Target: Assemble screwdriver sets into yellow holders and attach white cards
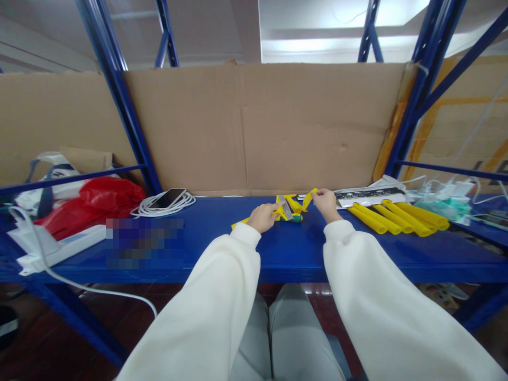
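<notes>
Near the middle of the blue shelf, my left hand (pixel 262 218) is closed on a yellow scraper head (pixel 284 207) with a flat grey blade. A small yellow plastic piece (pixel 309 199) is pinched in the fingertips of my right hand (pixel 326 205), just right of the scraper head. Between and behind the hands lies another yellow part (pixel 294 204). A screwdriver (pixel 296 218) with a green and yellow handle rests under the scraper head, partly hidden. The end of a yellow tube (pixel 239 223) shows beside my left wrist.
Several yellow tubes (pixel 391 218) lie in a row at right, by a black-and-white package (pixel 371 196). At left are a phone (pixel 170 198) on a coiled white cable (pixel 163 211), a red bag (pixel 99 201) and a white power strip (pixel 75 246). Cardboard (pixel 278 132) stands behind.
</notes>
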Tool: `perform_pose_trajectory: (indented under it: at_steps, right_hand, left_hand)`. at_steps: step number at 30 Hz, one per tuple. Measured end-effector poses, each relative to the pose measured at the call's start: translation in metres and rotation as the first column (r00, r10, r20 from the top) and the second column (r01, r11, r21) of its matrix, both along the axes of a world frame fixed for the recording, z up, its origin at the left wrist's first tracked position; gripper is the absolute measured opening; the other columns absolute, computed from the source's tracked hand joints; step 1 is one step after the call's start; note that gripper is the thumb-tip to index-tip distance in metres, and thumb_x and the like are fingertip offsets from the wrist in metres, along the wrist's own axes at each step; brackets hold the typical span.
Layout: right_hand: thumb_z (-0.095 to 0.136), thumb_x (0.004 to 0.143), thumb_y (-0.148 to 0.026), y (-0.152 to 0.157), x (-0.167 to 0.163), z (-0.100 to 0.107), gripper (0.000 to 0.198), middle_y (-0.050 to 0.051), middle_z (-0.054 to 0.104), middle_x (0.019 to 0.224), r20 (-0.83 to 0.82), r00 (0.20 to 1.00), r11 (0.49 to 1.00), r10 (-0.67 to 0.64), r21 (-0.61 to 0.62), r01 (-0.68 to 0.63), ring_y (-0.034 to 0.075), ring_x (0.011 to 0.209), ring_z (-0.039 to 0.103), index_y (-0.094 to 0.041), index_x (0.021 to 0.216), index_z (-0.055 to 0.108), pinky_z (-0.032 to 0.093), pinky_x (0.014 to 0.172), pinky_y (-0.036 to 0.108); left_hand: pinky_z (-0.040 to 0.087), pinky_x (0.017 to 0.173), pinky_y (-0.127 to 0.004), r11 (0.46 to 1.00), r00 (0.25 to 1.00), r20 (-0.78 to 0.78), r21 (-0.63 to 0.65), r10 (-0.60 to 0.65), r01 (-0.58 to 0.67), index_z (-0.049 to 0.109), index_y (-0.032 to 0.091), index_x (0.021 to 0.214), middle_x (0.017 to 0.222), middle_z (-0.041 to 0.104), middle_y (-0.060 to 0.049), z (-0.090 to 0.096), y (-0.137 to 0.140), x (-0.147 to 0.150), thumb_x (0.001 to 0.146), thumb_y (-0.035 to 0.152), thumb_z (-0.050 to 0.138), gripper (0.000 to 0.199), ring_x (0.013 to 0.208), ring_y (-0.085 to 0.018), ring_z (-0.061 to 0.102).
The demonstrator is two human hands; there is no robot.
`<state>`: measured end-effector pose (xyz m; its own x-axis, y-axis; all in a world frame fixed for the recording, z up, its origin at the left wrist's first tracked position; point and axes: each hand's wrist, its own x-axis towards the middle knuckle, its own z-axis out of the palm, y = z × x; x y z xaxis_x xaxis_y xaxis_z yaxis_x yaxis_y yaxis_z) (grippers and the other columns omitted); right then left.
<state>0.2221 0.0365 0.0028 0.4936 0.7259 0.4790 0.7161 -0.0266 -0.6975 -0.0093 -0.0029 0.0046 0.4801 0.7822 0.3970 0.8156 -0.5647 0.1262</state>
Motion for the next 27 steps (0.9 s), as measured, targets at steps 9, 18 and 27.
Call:
perform_pose_trajectory:
  at_steps: [9, 18, 27]
  right_hand:
    - [0.055, 0.085, -0.017, -0.009, -0.018, 0.003, 0.013, 0.006, 0.067, 0.065, -0.674, 0.709, 0.962, 0.210, 0.015, -0.271, 0.018, 0.053, 0.064, -0.013, 0.090, 0.065, 0.055, 0.057, 0.032]
    - [0.054, 0.080, -0.003, -0.020, -0.025, 0.014, 0.016, 0.009, 0.072, 0.075, -0.806, 0.457, 0.820, 0.378, 0.062, -0.569, 0.017, 0.076, 0.070, -0.013, 0.086, 0.064, 0.058, 0.075, 0.029]
    - [0.072, 0.075, -0.017, -0.029, -0.045, 0.018, 0.008, 0.008, 0.072, 0.072, -0.697, 0.506, 0.787, 0.509, 0.138, -0.602, 0.015, 0.068, 0.065, -0.013, 0.071, 0.067, 0.051, 0.062, 0.023]
  left_hand:
    - [0.046, 0.102, -0.032, 1.000, 0.999, 0.037, -0.008, -0.016, 0.016, 0.054, 0.031, 0.141, 0.129, 0.066, -0.006, -0.001, 0.000, 0.000, 0.092, 0.019, 0.055, 0.051, 0.120, -0.022, 0.062]
    - [0.044, 0.104, -0.032, 0.999, 0.998, 0.063, -0.020, -0.028, 0.029, 0.052, 0.028, 0.142, 0.134, 0.064, -0.006, -0.002, 0.002, 0.000, 0.091, 0.017, 0.056, 0.053, 0.124, -0.021, 0.059]
    - [0.048, 0.098, -0.034, 1.000, 0.999, 0.023, -0.013, 0.029, -0.029, 0.036, 0.022, 0.152, 0.124, 0.069, -0.011, -0.003, 0.004, 0.002, 0.090, 0.023, 0.060, 0.067, 0.115, -0.024, 0.065]
